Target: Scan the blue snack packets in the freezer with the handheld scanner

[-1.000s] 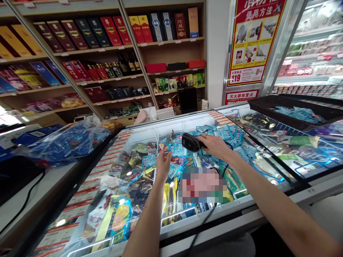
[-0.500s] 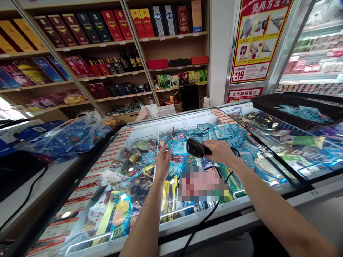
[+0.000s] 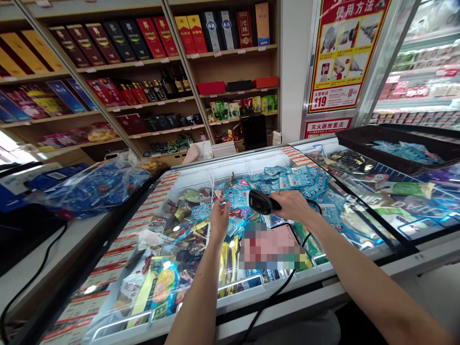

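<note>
My left hand (image 3: pixel 219 216) pinches the left end of a small blue packet (image 3: pixel 237 198) with a white barcode patch on its right side. Closed around the handle of a black barcode scanner (image 3: pixel 261 201) is my right hand (image 3: pixel 292 205). The scanner's head points left, close to the packet's barcode. Both hands are above the glass top of a chest freezer (image 3: pixel 230 301). Many similar blue packets (image 3: pixel 300 179) lie in a pile beyond my right hand. A pink-screened tablet (image 3: pixel 283 235), partly blurred out, lies just below the scanner.
A black cable (image 3: pixel 268 304) hangs over the freezer's front edge. At the right, a dark crate (image 3: pixel 362 139) holds more blue packets. A clear plastic bag of blue packs (image 3: pixel 97 187) sits on the left counter. Shelves with boxes and bottles (image 3: pixel 151 64) stand behind.
The scanner and my right hand have shifted very slightly left and down. The packet stays in my left hand, nearly in the same place.
</note>
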Demonstrator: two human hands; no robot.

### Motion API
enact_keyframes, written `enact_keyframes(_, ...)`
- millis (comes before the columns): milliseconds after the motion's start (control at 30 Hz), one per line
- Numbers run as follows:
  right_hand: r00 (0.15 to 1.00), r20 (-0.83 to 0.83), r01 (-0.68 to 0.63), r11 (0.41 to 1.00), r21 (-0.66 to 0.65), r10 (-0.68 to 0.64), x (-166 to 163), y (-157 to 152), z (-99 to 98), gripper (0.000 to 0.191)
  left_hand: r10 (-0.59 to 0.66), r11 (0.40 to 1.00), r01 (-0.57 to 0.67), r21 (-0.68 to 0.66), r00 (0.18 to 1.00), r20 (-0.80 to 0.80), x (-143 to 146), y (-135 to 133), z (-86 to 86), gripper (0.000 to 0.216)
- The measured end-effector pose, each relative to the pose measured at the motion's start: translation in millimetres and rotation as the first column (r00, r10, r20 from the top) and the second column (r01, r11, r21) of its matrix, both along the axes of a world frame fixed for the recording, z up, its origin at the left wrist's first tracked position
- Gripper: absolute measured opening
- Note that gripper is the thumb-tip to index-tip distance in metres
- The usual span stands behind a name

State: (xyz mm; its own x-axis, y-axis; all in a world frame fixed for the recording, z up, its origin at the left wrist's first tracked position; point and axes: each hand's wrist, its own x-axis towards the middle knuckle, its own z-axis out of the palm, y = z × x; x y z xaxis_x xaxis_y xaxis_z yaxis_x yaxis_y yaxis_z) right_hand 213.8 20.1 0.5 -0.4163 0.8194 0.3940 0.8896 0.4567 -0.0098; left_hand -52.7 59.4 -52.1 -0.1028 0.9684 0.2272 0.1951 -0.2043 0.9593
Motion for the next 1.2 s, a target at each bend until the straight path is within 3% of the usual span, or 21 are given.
enact_keyframes(1200, 0.999, -0.001, 0.048, 0.998, -0.041, -0.048, -7.0, -3.5, 2.6, 0.029, 0.006, 1.0, -0.006, 0.015, 1.0, -0.008, 5.1, -4.6, 8.4, 0.035)
